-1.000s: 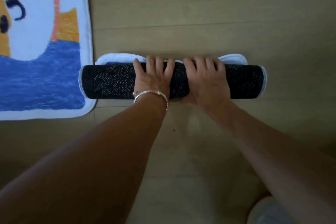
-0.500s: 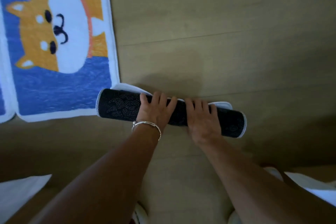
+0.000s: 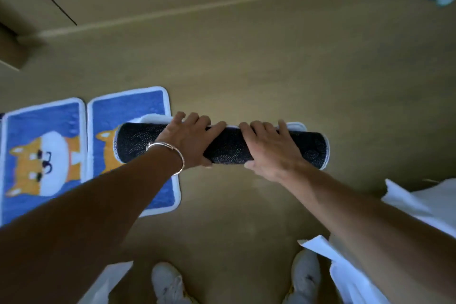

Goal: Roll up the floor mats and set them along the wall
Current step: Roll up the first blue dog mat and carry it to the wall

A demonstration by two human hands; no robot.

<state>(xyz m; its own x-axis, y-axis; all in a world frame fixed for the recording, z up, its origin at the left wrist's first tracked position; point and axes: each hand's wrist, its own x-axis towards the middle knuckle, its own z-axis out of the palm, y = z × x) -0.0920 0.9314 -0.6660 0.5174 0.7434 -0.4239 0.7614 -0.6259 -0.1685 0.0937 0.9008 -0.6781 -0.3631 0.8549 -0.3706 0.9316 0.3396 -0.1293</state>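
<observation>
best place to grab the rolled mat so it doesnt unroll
Take the rolled mat around its middle from above, a hand either side of centre, fingers over the far side where the loose white edge lies. It is a long, roughly level cylinder, and that grip pins the flap.

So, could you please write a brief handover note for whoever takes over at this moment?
Left hand and right hand both grip the rolled dark dotted mat, side by side.
It is held level above the tan floor, well short of the pale baseboard.
Done: this mat is rolled.
Left: set it along that baseboard, then roll the outer blue dog-picture mat and the inner blue dog-picture mat.
</observation>
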